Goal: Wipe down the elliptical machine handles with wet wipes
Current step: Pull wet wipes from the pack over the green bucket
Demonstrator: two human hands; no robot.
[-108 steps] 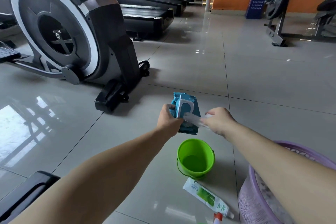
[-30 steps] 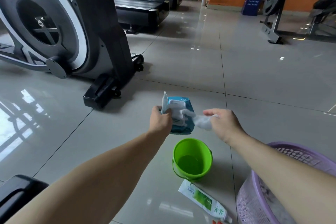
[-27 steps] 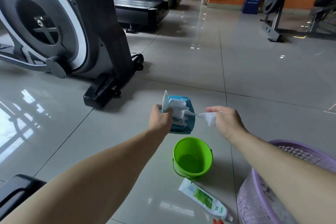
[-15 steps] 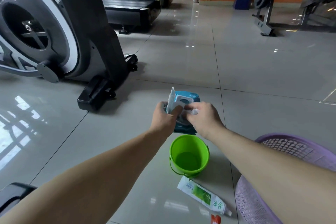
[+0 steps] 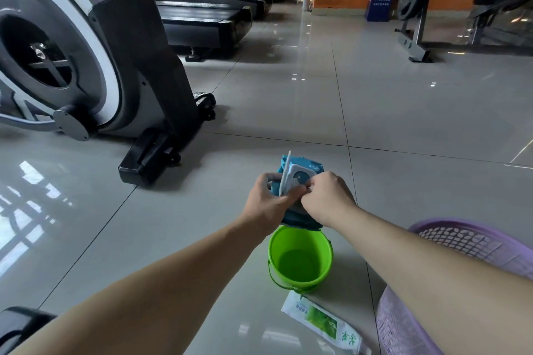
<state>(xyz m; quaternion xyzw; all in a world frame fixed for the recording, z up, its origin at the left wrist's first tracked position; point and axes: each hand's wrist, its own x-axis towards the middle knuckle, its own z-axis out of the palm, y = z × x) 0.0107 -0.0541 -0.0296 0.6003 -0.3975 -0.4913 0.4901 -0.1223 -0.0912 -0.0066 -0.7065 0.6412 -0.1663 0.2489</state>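
Above the green bucket [image 5: 300, 262], my left hand [image 5: 266, 200] grips the wipes pack [image 5: 310, 167]. My right hand [image 5: 328, 199] curls at its open flap [image 5: 285, 174], any pinched wipe hidden. Next, I judge: draw one free, then reach the elliptical [image 5: 129, 52] at my left.

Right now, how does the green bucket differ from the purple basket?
The green bucket has solid walls; the purple basket has lattice walls. The bucket is smaller; the basket is larger and cut off by the frame. Both stand upright, open-topped, on the tiled floor.
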